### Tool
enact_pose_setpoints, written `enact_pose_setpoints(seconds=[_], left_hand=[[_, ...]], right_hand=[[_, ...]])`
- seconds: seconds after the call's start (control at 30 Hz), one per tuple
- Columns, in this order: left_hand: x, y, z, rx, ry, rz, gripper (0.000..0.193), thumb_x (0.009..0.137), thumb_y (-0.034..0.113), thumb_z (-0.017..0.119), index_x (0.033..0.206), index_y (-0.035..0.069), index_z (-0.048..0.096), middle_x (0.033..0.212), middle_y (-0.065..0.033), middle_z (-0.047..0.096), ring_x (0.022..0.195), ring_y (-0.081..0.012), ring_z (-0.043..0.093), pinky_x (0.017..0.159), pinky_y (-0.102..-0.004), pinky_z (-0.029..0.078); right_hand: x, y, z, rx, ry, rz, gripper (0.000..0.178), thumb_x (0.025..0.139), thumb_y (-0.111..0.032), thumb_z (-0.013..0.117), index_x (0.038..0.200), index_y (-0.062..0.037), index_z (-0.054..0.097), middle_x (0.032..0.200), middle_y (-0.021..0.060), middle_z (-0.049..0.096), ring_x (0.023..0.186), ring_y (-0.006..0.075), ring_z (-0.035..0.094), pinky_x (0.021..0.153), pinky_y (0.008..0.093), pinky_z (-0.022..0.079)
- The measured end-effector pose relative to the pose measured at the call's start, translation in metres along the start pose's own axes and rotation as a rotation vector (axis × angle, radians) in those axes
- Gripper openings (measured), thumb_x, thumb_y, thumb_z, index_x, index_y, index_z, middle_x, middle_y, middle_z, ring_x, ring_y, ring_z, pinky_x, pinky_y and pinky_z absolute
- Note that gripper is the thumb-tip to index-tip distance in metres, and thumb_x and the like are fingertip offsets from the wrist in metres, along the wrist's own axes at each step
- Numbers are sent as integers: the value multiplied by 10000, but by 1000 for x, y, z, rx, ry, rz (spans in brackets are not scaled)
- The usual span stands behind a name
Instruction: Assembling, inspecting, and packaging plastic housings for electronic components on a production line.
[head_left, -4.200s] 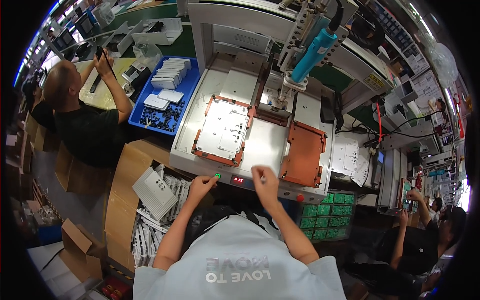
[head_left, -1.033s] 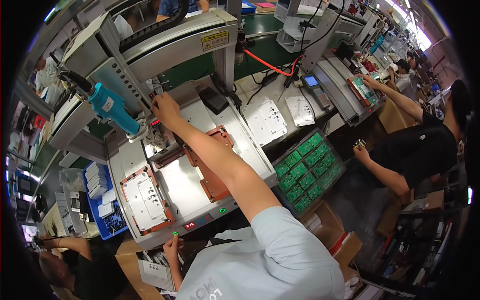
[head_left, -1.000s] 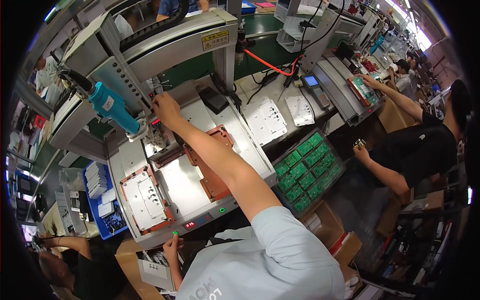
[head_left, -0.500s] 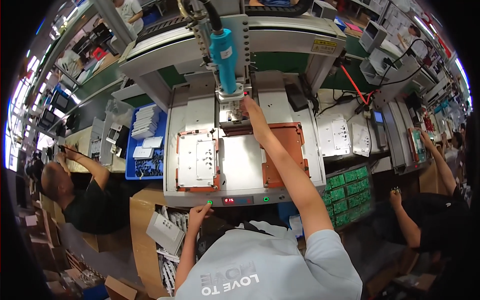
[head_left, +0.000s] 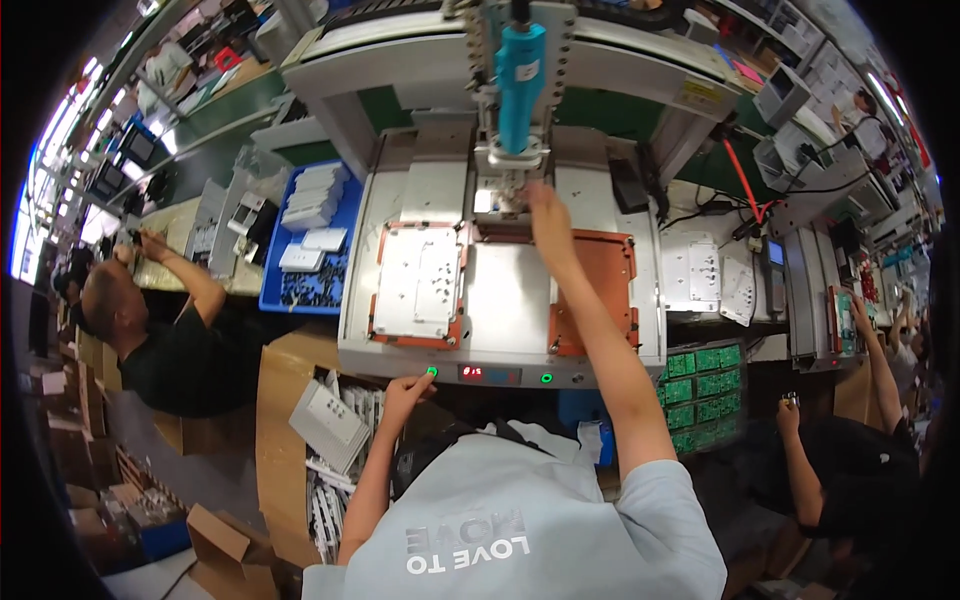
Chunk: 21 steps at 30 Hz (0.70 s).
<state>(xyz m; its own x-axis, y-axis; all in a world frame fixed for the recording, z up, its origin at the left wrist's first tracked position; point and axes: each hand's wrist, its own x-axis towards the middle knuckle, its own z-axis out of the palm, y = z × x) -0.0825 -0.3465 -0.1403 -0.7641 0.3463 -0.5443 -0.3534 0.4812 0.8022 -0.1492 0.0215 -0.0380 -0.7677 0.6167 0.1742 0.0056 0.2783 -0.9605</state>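
Observation:
My left hand (head_left: 406, 396) is at the front edge of a desktop gantry machine (head_left: 355, 340), one finger extended onto a green-lit round button (head_left: 432, 371) and the others loosely bent; it holds nothing. My right hand (head_left: 549, 212) reaches over the machine bed to the metal head (head_left: 503, 190) beneath a teal cylindrical driver (head_left: 521, 90). Its fingers are blurred and partly hidden against the head. On the left, an orange-brown fixture (head_left: 374, 320) carries a white plate (head_left: 415, 285) with small dark dots. Under my right forearm lies a second orange-brown fixture (head_left: 612, 290), with no plate visible on it.
A blue bin (head_left: 268, 285) of white plates and small black parts stands left of the machine. Below it, a cardboard box (head_left: 280, 440) holds white panels. Green circuit boards (head_left: 705, 395) lie at the right. Co-workers (head_left: 120, 310) sit on either side.
The whole view has shifted, so the machine appears higher and farther right. My left finger stays at the green-lit button, and my right hand remains beside the metal head.

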Motion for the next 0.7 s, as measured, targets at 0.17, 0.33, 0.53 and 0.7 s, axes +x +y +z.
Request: enact_pose_setpoints(seconds=[0.17,0.33,0.53,0.7], left_hand=[[-3,8,3,39,-4,26,456,841,441,650,765,-5,709,695,-51,671,664,-96,613,591,-225,457],[-1,4,6,-27,6,78,463,848,425,645,745,-23,701,663,-56,660,626,-89,589,583,-231,448],[-1,-2,4,-22,7,67,452,845,423,644,753,-15,708,656,-57,656,617,-90,587,573,-230,447],[3,-3,2,-8,-14,48,444,856,429,634,785,-3,709,716,-56,669,665,-99,617,610,-218,475]], right_hand=[[-79,-46,-33,204,54,35,228,932,-195,556,1043,-2,606,817,61,638,828,99,574,707,251,452],[-168,-19,-35,-108,-299,-53,154,920,-145,554,965,-22,634,789,59,634,698,135,573,660,243,441],[-220,-25,-12,-64,-489,22,151,879,-117,582,956,-7,652,819,130,667,746,270,647,677,341,499],[-235,-8,0,-221,-552,-5,187,895,-216,571,878,-45,645,746,123,636,748,300,610,680,383,475]])
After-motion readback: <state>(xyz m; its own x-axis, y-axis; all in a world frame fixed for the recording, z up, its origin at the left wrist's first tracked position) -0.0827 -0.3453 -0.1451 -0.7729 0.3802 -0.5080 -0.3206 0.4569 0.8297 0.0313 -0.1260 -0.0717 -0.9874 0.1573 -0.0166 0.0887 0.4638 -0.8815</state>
